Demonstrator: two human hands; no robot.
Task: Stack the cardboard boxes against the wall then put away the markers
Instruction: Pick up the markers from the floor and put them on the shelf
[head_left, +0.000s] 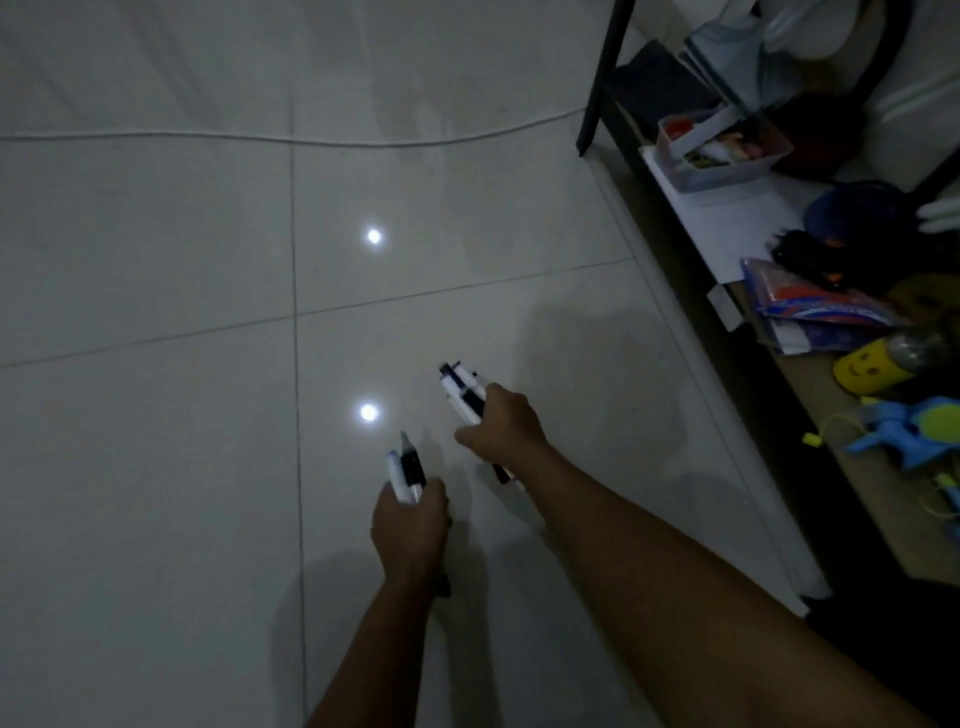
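My left hand (410, 527) grips a small bundle of white markers with dark caps (406, 467), their tips pointing away from me. My right hand (501, 426) grips a second bundle of the same markers (462, 392), which stick out past my knuckles toward the upper left, their other ends showing below the wrist. Both hands hover over the pale tiled floor (182, 260). No cardboard boxes are in view.
A low black-framed shelf (602, 78) runs along the right side. On it lie a clear plastic tub of small items (722, 150), white paper (727, 223), a blue toy (904, 431) and a yellow smiley bottle (872, 366). A white cable (260, 137) crosses the floor.
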